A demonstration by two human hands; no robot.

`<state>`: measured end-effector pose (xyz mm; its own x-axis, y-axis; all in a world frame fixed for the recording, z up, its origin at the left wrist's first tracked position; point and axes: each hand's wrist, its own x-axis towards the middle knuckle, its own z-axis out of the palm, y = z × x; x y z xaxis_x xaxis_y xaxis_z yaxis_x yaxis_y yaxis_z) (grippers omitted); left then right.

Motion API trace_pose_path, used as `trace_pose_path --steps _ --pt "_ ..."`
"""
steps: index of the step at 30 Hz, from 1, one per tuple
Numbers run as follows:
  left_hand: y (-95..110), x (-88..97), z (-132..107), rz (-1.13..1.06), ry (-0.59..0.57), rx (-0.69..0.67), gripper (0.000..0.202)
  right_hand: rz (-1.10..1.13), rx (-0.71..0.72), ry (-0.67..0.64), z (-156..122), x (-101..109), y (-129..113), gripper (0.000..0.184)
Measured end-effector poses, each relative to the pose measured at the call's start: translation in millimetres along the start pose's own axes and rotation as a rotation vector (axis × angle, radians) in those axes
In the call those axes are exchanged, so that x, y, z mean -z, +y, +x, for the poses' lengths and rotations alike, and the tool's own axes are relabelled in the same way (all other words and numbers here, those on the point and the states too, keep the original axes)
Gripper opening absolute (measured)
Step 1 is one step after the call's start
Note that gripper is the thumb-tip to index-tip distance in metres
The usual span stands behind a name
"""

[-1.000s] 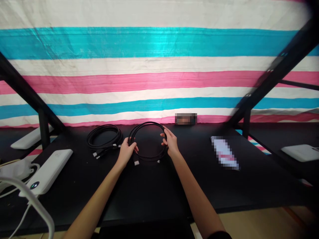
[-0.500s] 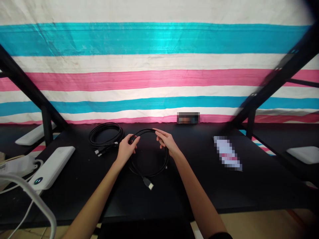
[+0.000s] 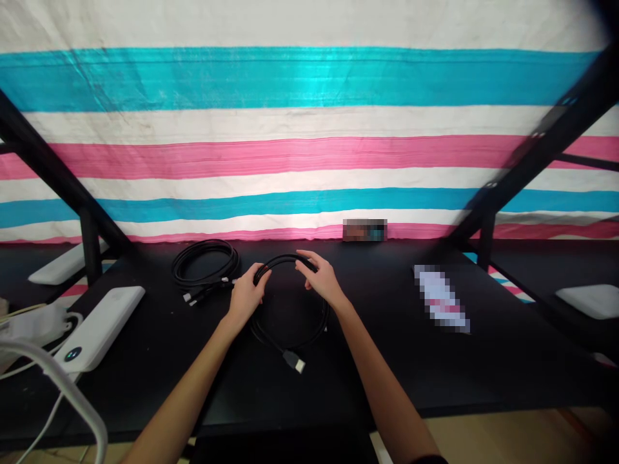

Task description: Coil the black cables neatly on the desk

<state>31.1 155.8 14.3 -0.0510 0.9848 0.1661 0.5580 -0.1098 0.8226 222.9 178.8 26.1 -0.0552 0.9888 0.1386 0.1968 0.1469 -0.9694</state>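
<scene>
Head view showed both hands gripping a coiled black cable (image 3: 290, 322) at the middle of the frame, over a black table (image 3: 483, 361). The left hand (image 3: 246, 293) was closed on the loop's upper left arc, and the right hand (image 3: 322, 280) pinched its top right arc, fingers curled over the strands. A plug end (image 3: 294, 362) hung from the lower part of the coil toward the bottom of the frame, loose on the table. I judged the step in hand to be winding this cable into a tidy ring; the loose plug end would need gathering into the loop without letting the held strands slip. A second coiled cable (image 3: 206, 267) lay just left, and a white power bank (image 3: 101, 325) at lower left.
</scene>
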Motion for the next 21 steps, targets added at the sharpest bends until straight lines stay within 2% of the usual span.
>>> trace_pose_path --steps 5,21 --pt "4.3 4.4 -1.1 0.123 -0.025 -0.003 0.031 -0.116 0.066 0.002 -2.2 -0.1 2.5 0.035" --pt "11.4 6.0 -4.7 0.127 -0.045 -0.032 0.031 -0.244 0.064 -0.014 0.0 2.8 9.1 0.032"
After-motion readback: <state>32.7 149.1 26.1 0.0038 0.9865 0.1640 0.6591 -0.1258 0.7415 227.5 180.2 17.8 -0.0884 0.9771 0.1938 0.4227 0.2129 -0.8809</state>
